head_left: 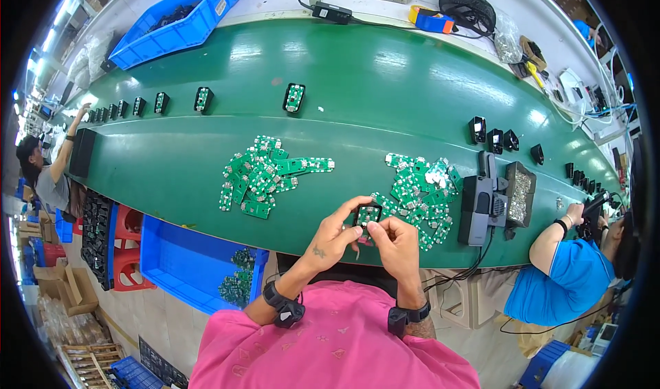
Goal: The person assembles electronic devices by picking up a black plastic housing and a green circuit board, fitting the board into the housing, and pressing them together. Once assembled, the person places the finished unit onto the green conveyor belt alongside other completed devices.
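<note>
Near the front edge of the green table, both my hands are closed on one small black plastic case (359, 217) with a green circuit board (370, 214) inside. My left hand (330, 240) grips the case from its left side, thumb near the lower edge. My right hand (397, 243) pinches at the lower right of the case, its fingertips close to my left thumb. Just beyond and right of my hands lies a loose heap of green circuit boards (419, 195). A second heap of green boards (261, 172) is farther left.
A row of black cases with boards (294, 98) runs along the far left. Black empty-looking cases (495, 140) stand right, near a grey device (476, 210) and a metal-parts tray (520, 195). A blue bin (185, 265) sits below the table's left edge. People work at both sides.
</note>
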### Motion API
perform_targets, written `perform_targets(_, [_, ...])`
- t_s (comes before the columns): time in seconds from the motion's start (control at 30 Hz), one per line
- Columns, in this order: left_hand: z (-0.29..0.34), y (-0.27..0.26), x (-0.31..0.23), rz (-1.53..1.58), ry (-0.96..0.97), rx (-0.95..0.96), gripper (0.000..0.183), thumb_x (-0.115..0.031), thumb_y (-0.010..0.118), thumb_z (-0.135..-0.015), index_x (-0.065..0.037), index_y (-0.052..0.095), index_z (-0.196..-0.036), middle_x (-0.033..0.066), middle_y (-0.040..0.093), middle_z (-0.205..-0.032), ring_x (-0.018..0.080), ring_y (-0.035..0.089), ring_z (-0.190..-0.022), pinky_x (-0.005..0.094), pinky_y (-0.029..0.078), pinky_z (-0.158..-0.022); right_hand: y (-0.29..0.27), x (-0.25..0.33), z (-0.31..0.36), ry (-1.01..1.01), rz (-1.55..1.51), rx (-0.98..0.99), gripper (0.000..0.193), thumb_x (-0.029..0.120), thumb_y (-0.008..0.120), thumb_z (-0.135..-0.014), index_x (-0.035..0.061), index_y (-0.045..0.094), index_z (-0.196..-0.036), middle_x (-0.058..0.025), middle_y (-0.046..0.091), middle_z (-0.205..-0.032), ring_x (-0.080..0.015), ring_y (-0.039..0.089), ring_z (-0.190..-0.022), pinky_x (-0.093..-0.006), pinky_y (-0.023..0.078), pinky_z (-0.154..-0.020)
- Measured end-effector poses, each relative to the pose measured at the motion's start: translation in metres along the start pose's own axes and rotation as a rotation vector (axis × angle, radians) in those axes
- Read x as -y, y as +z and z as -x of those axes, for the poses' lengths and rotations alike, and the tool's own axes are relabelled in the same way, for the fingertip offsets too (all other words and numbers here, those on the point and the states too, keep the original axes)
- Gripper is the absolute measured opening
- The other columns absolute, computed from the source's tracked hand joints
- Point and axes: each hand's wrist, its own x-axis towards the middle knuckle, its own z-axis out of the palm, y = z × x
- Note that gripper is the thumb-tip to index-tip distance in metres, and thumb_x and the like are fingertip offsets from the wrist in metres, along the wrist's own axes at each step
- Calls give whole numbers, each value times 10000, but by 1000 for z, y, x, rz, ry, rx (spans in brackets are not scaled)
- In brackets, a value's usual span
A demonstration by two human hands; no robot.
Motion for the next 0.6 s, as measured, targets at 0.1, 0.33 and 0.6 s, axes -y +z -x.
perform_targets(0.1, [0,3,-4,-33,-48,-31,425,-89,514,-971,-48,478,-1392,99,612,-1174,91,624,-703,237,517,-561,-2,1,-1,7,28,2,250,148,694,-913,-28,641,-744,-46,660,-619,-37,512,-521,-241,388,-467])
perform_targets(0.33, [0,10,-5,-42,-70,-140,335,-123,486,-1001,-31,516,-1322,106,637,-1100,103,625,-632,235,469,-453,-1,5,2,-88,361,-36,174,138,686,-906,-26,651,-860,-90,662,-631,-89,539,-495,-283,405,-459])
perform_targets(0.6, [-2,11,-7,-215,-103,-133,336,-158,458,-1020,-43,503,-1332,47,619,-815,74,555,-505,223,425,-413,14,8,-1,-162,126,32,389,80,557,-957,24,500,-1337,-192,675,-942,-238,687,-798,-356,523,-678])
